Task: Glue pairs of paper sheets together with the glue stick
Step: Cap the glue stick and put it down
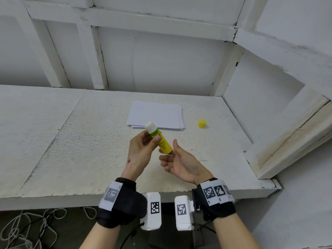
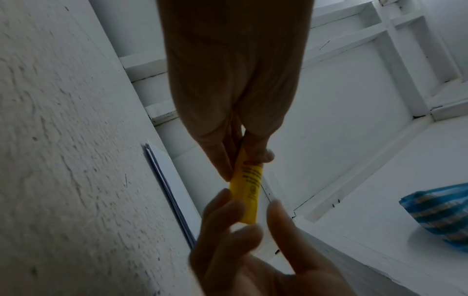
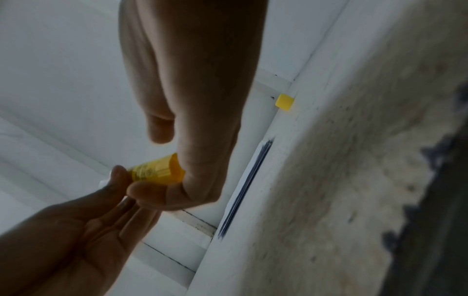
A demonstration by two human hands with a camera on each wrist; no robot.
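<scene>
Black wrist straps [image 1: 124, 203] carry white camera boxes [image 1: 184, 212] with black-and-white square markers.

Evenly lit head view; both wrist views dim, backlit and blurred.

The head view is bright with soft, diffuse light and no glare; the white table [image 1: 75, 141] shows only faint shadows, and straight wall beams bow toward the frame edges from wide-angle distortion. The left wrist view is dark and bluish: the left hand [image 2: 235, 84] reads as a shadowed silhouette against paler walls, and the right hand [image 2: 243, 256] is smeared by motion blur. The right wrist view is equally dim, its table surface soft, grainy and out of focus at the right edge.
</scene>
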